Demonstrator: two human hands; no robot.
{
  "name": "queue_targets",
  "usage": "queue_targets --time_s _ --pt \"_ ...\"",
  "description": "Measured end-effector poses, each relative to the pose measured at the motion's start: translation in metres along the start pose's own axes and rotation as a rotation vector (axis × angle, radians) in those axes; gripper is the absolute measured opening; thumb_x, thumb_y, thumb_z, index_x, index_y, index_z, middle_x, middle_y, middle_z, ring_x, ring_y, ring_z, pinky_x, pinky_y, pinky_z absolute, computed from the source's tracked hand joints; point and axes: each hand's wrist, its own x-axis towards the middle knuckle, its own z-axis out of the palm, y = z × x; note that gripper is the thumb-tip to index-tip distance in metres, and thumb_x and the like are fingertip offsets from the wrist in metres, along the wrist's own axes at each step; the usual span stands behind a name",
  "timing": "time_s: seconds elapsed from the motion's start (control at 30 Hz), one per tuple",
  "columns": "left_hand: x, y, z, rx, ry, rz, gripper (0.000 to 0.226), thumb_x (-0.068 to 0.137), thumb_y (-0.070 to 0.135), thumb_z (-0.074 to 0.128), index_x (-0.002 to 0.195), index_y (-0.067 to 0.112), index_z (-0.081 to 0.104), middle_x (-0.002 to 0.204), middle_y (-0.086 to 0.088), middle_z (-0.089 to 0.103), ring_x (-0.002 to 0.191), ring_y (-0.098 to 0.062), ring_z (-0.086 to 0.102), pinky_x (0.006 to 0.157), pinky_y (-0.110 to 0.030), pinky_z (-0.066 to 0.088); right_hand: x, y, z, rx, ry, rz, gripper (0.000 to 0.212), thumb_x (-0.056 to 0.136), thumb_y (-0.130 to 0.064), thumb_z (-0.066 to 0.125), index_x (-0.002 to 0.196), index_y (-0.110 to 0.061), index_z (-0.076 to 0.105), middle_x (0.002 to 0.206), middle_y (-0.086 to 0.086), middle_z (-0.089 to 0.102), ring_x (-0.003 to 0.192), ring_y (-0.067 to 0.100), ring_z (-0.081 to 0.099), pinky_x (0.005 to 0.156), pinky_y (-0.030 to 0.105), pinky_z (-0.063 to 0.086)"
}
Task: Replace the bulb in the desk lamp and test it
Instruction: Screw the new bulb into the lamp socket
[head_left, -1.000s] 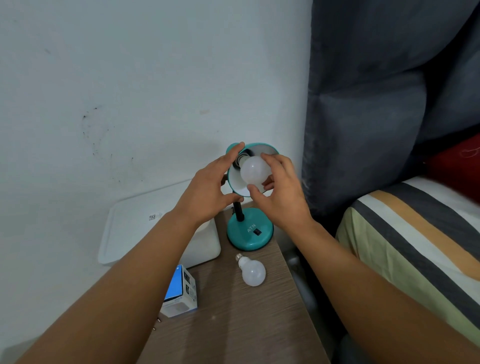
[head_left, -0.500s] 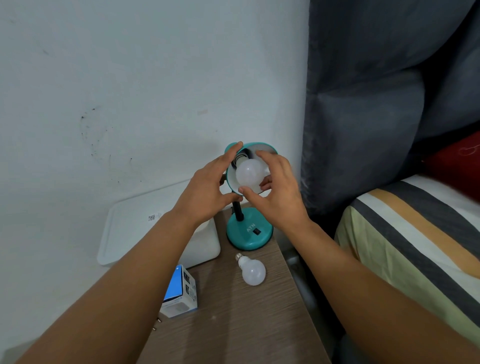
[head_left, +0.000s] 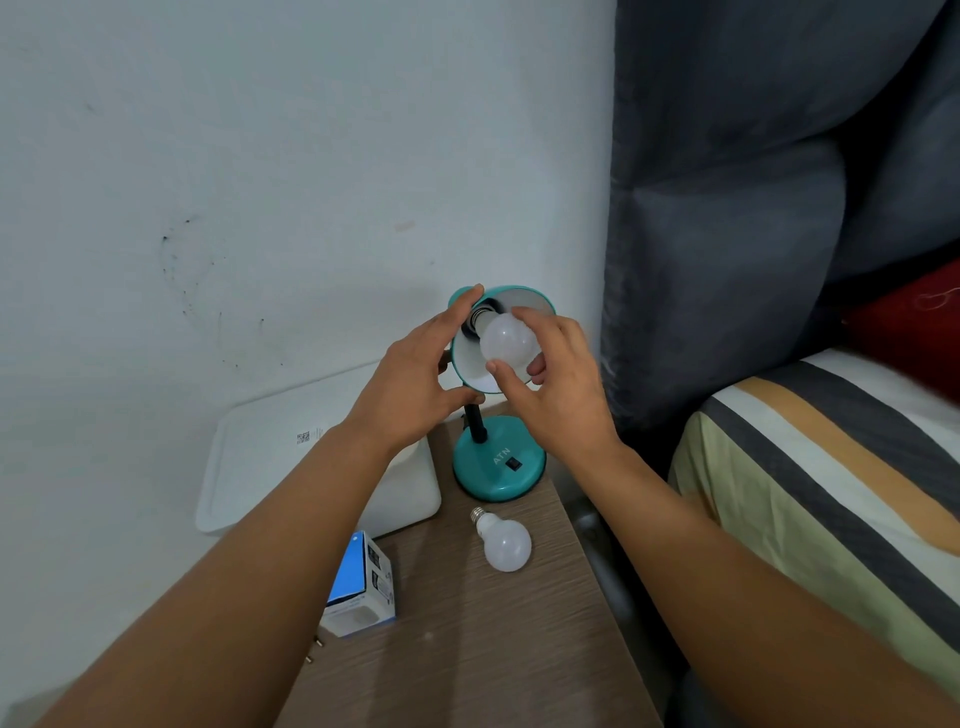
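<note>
Your right hand (head_left: 558, 395) has its fingers (head_left: 524, 317) and thumb curled round the frosted white globe bulb (head_left: 506, 340), whose neck sits at the dark socket inside the teal metal shade (head_left: 524, 296) of the small desk lamp — how far the threads are in, you cannot tell from this view. Your left hand (head_left: 415, 384) cups the shade's left rim, index finger laid along the top edge and thumb hooked under the lower edge, holding the shade.

The lamp's round teal base (head_left: 498, 467), with a black rocker switch (head_left: 514, 462) on top, stands at the far end of the brown wood-grain worktop (head_left: 467, 649), a short black stem rising from it to the shade. Near the base, on the side closer to you, a second frosted white bulb with a silver screw cap (head_left: 504, 543) lies on its side on the worktop, cap pointing toward the lamp. To its left, well apart, stands a small blue-and-white cardboard box (head_left: 361, 587). Beyond the box, a white plastic lidded bin (head_left: 291, 457) sits against the pale wall — its near corner just beside the lamp base. To your right a bed with striped bedding (head_left: 831, 493) runs alongside, a dark grey curtain (head_left: 753, 208) hanging behind it.
</note>
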Motion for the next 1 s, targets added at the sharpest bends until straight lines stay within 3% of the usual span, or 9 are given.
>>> queue_targets --time_s 0.13,0.2,0.33,0.47,0.6,0.73,0.9,1.0 --pt "-0.0003 0.0004 0.0006 -0.006 0.003 0.007 0.103 0.077 0.024 0.086 0.152 0.051 0.021 0.14 0.014 0.054 0.113 -0.012 0.061 0.095 -0.022 0.051 -0.0006 0.001 -0.0016 -0.008 -0.053 -0.027 0.069 0.081 -0.027 0.08 0.141 -0.024 0.047 0.132 -0.002 0.045 0.088 0.009 0.056 0.08 0.019 0.055" --pt "-0.0005 0.001 0.0009 0.001 0.004 0.009 0.104 0.077 0.024 0.086 0.152 0.051 0.02 0.14 0.014 0.054 0.113 -0.011 0.061 0.096 -0.024 0.052 0.0001 0.0007 -0.0015 -0.017 -0.053 -0.011 0.067 0.081 -0.024 0.08 0.14 -0.023 0.048 0.132 -0.003 0.045 0.084 0.01 0.058 0.079 0.023 0.057" --pt "-0.0006 0.0022 0.0006 0.001 0.002 0.009 0.102 0.078 0.024 0.086 0.153 0.05 0.021 0.141 0.015 0.053 0.113 -0.011 0.061 0.095 -0.024 0.052 0.0023 -0.0014 0.0005 0.001 0.011 0.086 0.063 0.08 -0.043 0.079 0.132 -0.023 0.05 0.13 -0.007 0.047 0.078 0.004 0.06 0.074 0.03 0.059" --pt "-0.0008 0.002 0.0 -0.022 -0.004 0.008 0.102 0.078 0.024 0.086 0.153 0.048 0.023 0.142 0.016 0.052 0.115 -0.012 0.061 0.096 -0.024 0.052 0.0003 -0.003 0.0012 0.051 -0.02 0.041 0.073 0.08 -0.04 0.08 0.141 -0.027 0.043 0.134 -0.004 0.046 0.083 0.01 0.062 0.074 0.022 0.057" --pt "-0.0015 0.0017 0.0003 -0.006 -0.002 0.008 0.102 0.078 0.025 0.086 0.153 0.049 0.022 0.141 0.016 0.053 0.114 -0.01 0.061 0.095 -0.02 0.051 0.0006 -0.0041 0.0003 0.02 -0.028 0.038 0.061 0.082 -0.043 0.077 0.134 -0.023 0.052 0.131 -0.002 0.049 0.083 0.009 0.06 0.075 0.029 0.059" --pt "-0.0015 0.0019 -0.0001 -0.004 -0.002 0.001 0.103 0.078 0.024 0.085 0.152 0.051 0.02 0.142 0.016 0.053 0.114 -0.01 0.061 0.093 -0.014 0.048 0.0039 -0.0061 -0.0021 -0.025 0.0 0.17 0.06 0.082 -0.055 0.072 0.127 -0.021 0.052 0.124 -0.006 0.053 0.079 0.007 0.06 0.067 0.015 0.048" --pt "-0.0017 0.0034 0.0002 0.002 -0.004 0.005 0.103 0.078 0.024 0.086 0.153 0.051 0.019 0.142 0.014 0.053 0.115 -0.012 0.062 0.096 -0.022 0.052 -0.0003 -0.0046 -0.0015 0.037 -0.03 0.118 0.063 0.082 -0.05 0.074 0.135 -0.028 0.048 0.126 -0.003 0.053 0.08 0.009 0.063 0.075 0.03 0.059" --pt "-0.002 0.0027 0.0002 -0.016 0.0 0.001 0.102 0.078 0.025 0.086 0.153 0.05 0.021 0.143 0.015 0.053 0.116 -0.011 0.061 0.096 -0.02 0.051 -0.0028 -0.0026 -0.0009 0.02 -0.068 0.067 0.066 0.076 -0.042 0.081 0.134 -0.027 0.05 0.129 -0.005 0.05 0.081 0.006 0.06 0.076 0.023 0.057"
